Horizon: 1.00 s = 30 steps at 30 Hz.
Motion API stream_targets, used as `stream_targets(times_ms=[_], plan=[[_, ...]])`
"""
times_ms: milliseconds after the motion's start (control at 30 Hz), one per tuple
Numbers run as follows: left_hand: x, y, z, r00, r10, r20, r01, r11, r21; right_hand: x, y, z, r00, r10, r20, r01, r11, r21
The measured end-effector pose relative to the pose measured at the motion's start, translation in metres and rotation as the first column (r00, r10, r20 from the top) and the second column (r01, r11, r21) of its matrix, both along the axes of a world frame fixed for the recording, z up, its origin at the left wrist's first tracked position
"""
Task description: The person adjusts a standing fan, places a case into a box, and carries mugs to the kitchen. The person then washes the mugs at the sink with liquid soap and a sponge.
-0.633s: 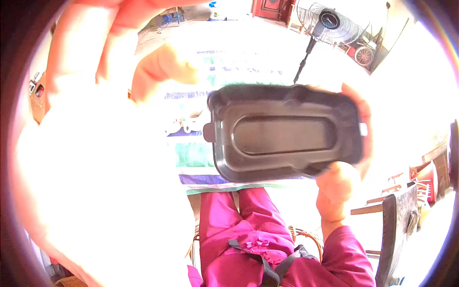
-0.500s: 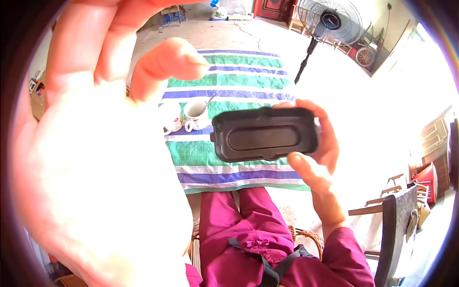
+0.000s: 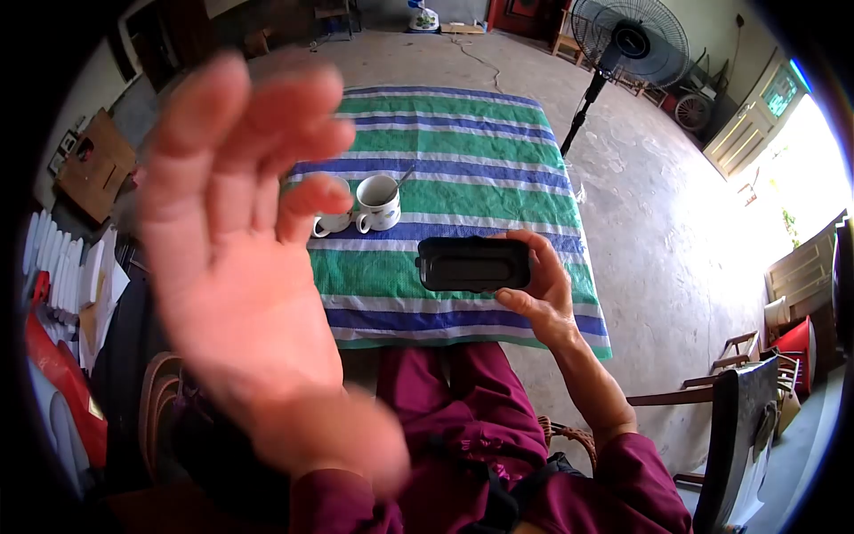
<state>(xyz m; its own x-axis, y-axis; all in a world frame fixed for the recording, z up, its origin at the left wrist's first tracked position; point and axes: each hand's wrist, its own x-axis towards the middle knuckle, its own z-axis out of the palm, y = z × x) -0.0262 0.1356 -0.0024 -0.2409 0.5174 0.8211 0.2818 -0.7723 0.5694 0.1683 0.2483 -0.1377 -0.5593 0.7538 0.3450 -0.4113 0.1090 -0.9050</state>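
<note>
My left hand (image 3: 245,267) is raised close to the camera, palm toward me, slightly blurred. Its fingers are loosely bent and apart, with nothing in them. My right hand (image 3: 550,298) grips the right end of a small black rectangular case (image 3: 473,265), thumb below and fingers above. A shallow recess with rounded ends shows on the case's near face. It is held above the front part of a table with a striped green, blue and white cover (image 3: 480,209). Behind my left hand's fingers stand a white mug (image 3: 379,212) with a spoon in it and a second mug (image 3: 333,222), partly hidden.
A standing fan (image 3: 630,40) is behind the table on the right. A dark-backed chair (image 3: 743,427) is at lower right, near a red object (image 3: 793,351). Papers (image 3: 93,276) and a red bag (image 3: 67,392) are at far left. An open door (image 3: 756,120) lets in light.
My left hand has drawn back from the camera and looks smaller. The case in my right hand has moved slightly down and farther from the camera. The overexposed picture has darkened.
</note>
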Motion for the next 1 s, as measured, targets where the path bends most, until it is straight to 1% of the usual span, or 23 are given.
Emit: stream_targets(times_ms=[33, 67, 133, 200, 267, 300, 333, 367, 400, 433, 467, 533, 600, 667, 700, 733, 800, 867, 933, 1000], plan=[[0.002, 0.004, -0.014, 0.993, 0.063, 0.098, -0.057, 0.996, -0.061, -0.001, 0.002, -0.003, 1.000, 0.001, -0.001, -0.001, 1.000, 0.001], [0.001, 0.011, -0.030, 0.981, 0.028, 0.192, -0.015, 0.997, -0.070, -0.002, 0.002, -0.006, 1.000, 0.012, 0.000, -0.012, 1.000, 0.011], [-0.001, 0.015, -0.081, 0.972, 0.050, 0.229, 0.024, 0.950, -0.311, -0.001, -0.002, -0.008, 1.000, 0.027, 0.005, -0.027, 1.000, 0.014], [0.002, 0.015, -0.094, 0.955, 0.037, 0.293, 0.071, 0.934, -0.349, -0.002, -0.003, -0.012, 1.000, 0.022, 0.000, -0.022, 0.999, 0.047], [0.004, 0.014, -0.123, 0.931, 0.038, 0.363, 0.121, 0.905, -0.407, -0.004, -0.005, -0.017, 1.000, 0.027, -0.017, -0.026, 0.999, 0.035], [0.007, 0.012, -0.130, 0.923, 0.040, 0.383, 0.149, 0.880, -0.452, -0.005, -0.005, -0.018, 1.000, 0.025, -0.005, -0.024, 0.998, 0.053], [0.014, 0.011, -0.139, 0.909, -0.011, 0.417, 0.226, 0.854, -0.469, -0.006, -0.005, -0.018, 1.000, 0.025, 0.008, -0.025, 0.997, 0.069], [0.013, 0.011, -0.145, 0.903, -0.042, 0.428, 0.256, 0.853, -0.456, -0.008, -0.009, -0.020, 1.000, 0.024, 0.005, -0.024, 0.997, 0.067], [0.015, 0.011, -0.147, 0.895, -0.068, 0.442, 0.284, 0.850, -0.443, -0.009, -0.012, -0.019, 0.999, 0.031, 0.023, -0.032, 0.999, 0.024], [0.022, 0.010, -0.147, 0.861, -0.088, 0.501, 0.351, 0.816, -0.459, -0.009, -0.014, -0.018, 0.998, 0.044, 0.041, -0.043, 0.999, -0.018], [0.021, 0.009, -0.149, 0.861, -0.088, 0.501, 0.352, 0.814, -0.461, -0.011, -0.017, -0.020, 0.998, 0.043, 0.040, -0.042, 0.999, -0.020], [0.022, 0.008, -0.151, 0.830, -0.093, 0.549, 0.411, 0.768, -0.491, -0.014, -0.018, -0.024, 0.997, 0.050, 0.065, -0.051, 0.999, 0.011], [0.025, 0.006, -0.151, 0.834, -0.080, 0.546, 0.387, 0.789, -0.477, -0.013, -0.021, -0.026, 0.998, 0.038, 0.059, -0.040, 0.998, 0.040], [0.025, 0.002, -0.151, 0.742, -0.076, 0.666, 0.488, 0.743, -0.459, -0.012, -0.026, -0.025, 0.990, 0.142, 0.012, -0.137, 0.972, -0.191], [0.026, 0.000, -0.152, 0.742, -0.076, 0.666, 0.490, 0.740, -0.462, -0.012, -0.029, -0.026, 0.991, 0.124, 0.043, -0.115, 0.980, -0.163], [0.024, -0.002, -0.153, 0.761, -0.079, 0.644, 0.478, 0.739, -0.475, -0.013, -0.032, -0.027, 0.993, 0.117, 0.034, -0.110, 0.979, -0.169], [0.027, -0.004, -0.155, 0.774, -0.080, 0.628, 0.467, 0.742, -0.481, -0.011, -0.035, -0.027, 0.986, 0.169, -0.011, -0.166, 0.953, -0.254], [0.027, -0.006, -0.155, 0.743, -0.074, 0.665, 0.486, 0.743, -0.461, -0.013, -0.038, -0.030, 0.987, 0.156, -0.027, -0.158, 0.956, -0.248], [0.026, -0.007, -0.156, 0.745, -0.080, 0.662, 0.486, 0.745, -0.456, -0.014, -0.040, -0.032, 0.984, 0.167, -0.062, -0.178, 0.936, -0.304], [0.026, -0.007, -0.159, 0.745, -0.085, 0.661, 0.486, 0.749, -0.452, -0.013, -0.041, -0.034, 0.981, 0.178, -0.080, -0.194, 0.930, -0.312]])
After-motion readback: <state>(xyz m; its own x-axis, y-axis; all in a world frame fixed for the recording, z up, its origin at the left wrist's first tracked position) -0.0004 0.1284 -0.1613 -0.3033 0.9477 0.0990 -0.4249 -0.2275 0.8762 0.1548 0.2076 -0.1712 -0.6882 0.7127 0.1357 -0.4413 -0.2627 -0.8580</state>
